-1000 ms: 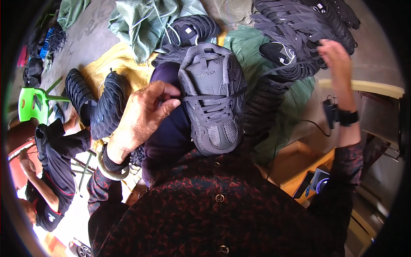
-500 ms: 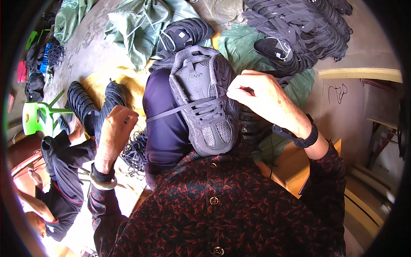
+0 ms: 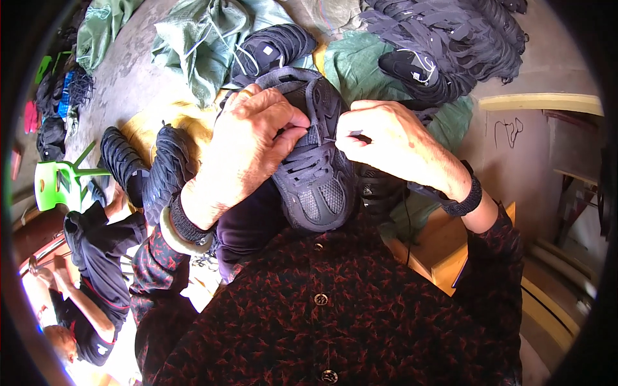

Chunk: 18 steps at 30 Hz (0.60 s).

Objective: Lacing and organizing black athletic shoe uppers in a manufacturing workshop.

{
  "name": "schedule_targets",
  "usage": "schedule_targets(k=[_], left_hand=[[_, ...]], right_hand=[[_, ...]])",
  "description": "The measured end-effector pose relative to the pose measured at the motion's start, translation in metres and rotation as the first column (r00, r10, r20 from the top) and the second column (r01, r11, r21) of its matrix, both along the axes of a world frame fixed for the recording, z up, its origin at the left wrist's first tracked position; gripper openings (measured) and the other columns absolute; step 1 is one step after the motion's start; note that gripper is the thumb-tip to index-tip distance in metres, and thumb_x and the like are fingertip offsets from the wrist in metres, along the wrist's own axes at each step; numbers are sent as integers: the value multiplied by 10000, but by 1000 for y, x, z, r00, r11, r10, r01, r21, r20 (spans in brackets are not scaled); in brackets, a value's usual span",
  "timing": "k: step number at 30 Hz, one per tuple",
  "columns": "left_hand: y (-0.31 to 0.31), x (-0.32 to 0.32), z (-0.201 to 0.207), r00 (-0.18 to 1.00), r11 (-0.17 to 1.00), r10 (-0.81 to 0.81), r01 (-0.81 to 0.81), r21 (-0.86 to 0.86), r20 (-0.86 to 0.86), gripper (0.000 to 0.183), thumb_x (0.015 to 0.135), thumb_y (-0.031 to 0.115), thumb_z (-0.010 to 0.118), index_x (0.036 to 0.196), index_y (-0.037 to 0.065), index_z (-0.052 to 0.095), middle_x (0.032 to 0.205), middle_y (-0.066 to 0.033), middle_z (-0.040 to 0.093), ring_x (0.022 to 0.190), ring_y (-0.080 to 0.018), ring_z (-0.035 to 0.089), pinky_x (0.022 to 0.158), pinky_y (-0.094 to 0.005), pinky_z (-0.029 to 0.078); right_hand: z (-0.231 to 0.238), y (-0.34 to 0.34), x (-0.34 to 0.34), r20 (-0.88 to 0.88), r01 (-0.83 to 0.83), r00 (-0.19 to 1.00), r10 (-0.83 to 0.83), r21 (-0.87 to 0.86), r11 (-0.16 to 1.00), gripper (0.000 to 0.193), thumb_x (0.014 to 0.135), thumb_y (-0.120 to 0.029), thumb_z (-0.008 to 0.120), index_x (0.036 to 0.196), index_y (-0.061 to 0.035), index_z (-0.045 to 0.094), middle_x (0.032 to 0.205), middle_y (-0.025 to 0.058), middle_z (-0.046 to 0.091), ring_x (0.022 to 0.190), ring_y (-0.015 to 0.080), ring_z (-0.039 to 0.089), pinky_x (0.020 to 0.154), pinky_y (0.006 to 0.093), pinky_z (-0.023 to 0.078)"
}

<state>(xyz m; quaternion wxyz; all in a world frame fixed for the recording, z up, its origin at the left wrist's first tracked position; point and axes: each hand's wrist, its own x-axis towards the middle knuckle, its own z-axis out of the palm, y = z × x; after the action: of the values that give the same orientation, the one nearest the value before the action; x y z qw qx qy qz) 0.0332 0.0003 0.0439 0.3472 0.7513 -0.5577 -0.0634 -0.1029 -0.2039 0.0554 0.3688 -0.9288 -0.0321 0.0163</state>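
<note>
The left hand has moved in over the mesh-toed dark shoe, pinched closed, contents hidden; the right hand pinches a thin lace.

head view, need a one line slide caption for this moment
Both hands at the laces of a dark grey shoe, dark footwear pieces piled beyond.

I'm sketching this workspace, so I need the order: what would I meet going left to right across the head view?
Green plastic chair, two dark ribbed stacks, left-hand grip, dark grey shoe, right-hand grip, black band on the right wrist, pale yellow ledge.
</note>
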Motion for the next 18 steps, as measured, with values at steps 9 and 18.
schedule_targets(k=[9,18], left_hand=[[-10,-20,-16,958,988,111,-135,-76,-264,102,754,38,766,831,87,720,788,-36,644,811,-230,633,790,-360,436],[-7,-19,-13,984,995,86,-78,59,-153,87,765,108,770,846,119,738,760,-24,628,791,-238,626,763,-381,421]], right_hand=[[-1,12,1,104,13,995,7,-191,982,118,808,-112,639,752,-55,553,744,110,546,707,332,621,627,437,517],[-12,-4,3,-354,162,931,-93,170,972,311,876,-292,703,788,-8,614,690,91,605,676,259,632,659,384,491]])
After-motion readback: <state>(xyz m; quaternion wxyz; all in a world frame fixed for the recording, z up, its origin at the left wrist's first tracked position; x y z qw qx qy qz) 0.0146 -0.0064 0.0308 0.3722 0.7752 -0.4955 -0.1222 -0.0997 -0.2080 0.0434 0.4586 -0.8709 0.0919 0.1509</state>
